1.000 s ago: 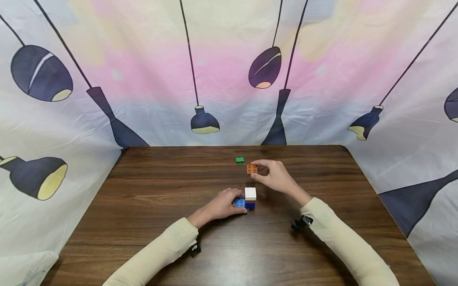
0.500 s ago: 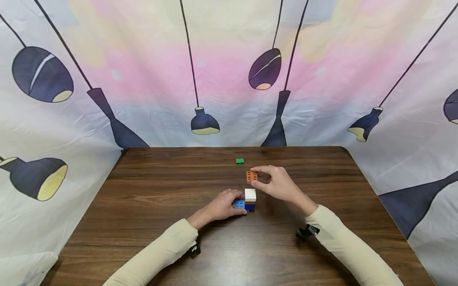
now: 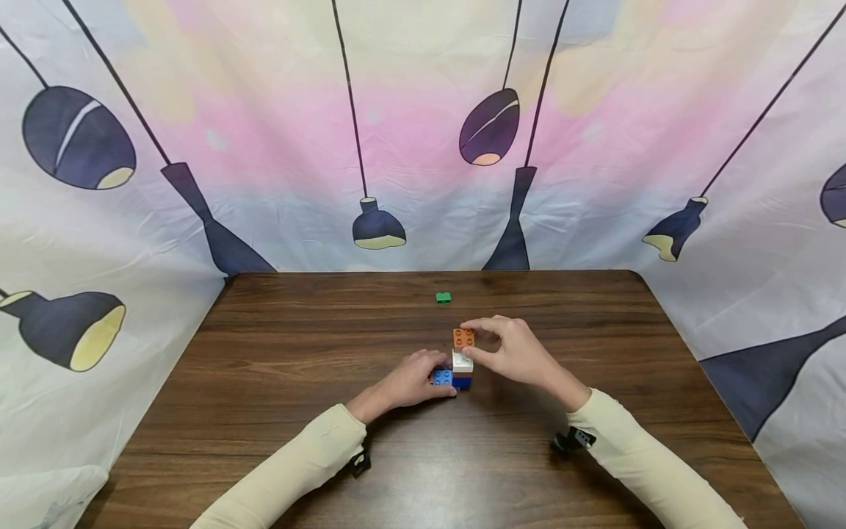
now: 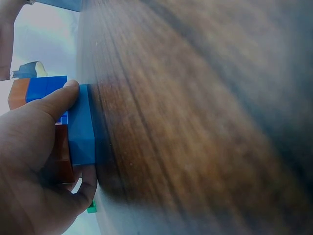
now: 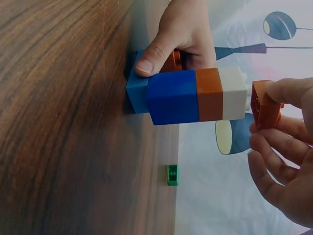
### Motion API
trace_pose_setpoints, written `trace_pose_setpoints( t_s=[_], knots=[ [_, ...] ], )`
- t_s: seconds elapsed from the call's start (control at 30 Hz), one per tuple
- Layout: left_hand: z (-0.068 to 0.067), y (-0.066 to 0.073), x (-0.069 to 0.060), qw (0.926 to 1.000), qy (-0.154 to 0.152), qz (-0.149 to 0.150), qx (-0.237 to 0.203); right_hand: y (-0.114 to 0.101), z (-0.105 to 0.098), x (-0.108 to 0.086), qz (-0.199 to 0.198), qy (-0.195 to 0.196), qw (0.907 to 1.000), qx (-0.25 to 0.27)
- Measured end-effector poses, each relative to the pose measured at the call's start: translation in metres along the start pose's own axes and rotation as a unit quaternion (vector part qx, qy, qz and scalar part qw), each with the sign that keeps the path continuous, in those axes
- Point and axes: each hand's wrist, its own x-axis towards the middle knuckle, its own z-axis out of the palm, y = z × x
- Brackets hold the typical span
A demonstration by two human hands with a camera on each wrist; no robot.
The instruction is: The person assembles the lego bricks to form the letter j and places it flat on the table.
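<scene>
My left hand [image 3: 411,378] grips the base of a stack of toy building bricks, thumb and fingers around its light blue bottom brick [image 4: 81,129]. On that base rise dark blue [image 5: 173,98], orange [image 5: 209,94] and white [image 5: 234,93] layers. Another orange brick [image 4: 63,152] sits on the base inside the left hand, mostly covered. My right hand [image 3: 514,353] pinches a separate orange brick [image 3: 464,338] by its sides, over the white top. In the right wrist view this brick [image 5: 264,105] is slightly tilted, right by the white studs; whether it touches them I cannot tell.
A small green brick [image 3: 443,297] lies farther back on the dark wooden table [image 3: 297,330]. Behind the table's far edge hangs a cloth backdrop [image 3: 423,132] printed with lamps.
My right hand has brought the orange brick toward me, from behind the stack to over its white top. The left hand keeps its grip in place.
</scene>
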Motion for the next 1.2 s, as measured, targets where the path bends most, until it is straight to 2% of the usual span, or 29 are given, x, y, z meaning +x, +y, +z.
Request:
trace_pose_setpoints(
  t_s=[0.4, 0.63, 1.2],
  knots=[
    [0.001, -0.001, 0.0, 1.0, -0.004, 0.0, -0.004, 0.0, 0.005, -0.009, -0.01, -0.009, 0.9999, 0.0],
    [-0.001, 0.0, 0.0, 0.9999, 0.003, 0.009, -0.007, 0.0, 0.008, -0.011, -0.038, 0.003, 0.9993, 0.004],
    [-0.001, 0.001, 0.0, 0.9999, -0.004, -0.002, -0.012, 0.002, 0.005, -0.01, -0.023, -0.016, 0.9996, 0.009]
  ],
)
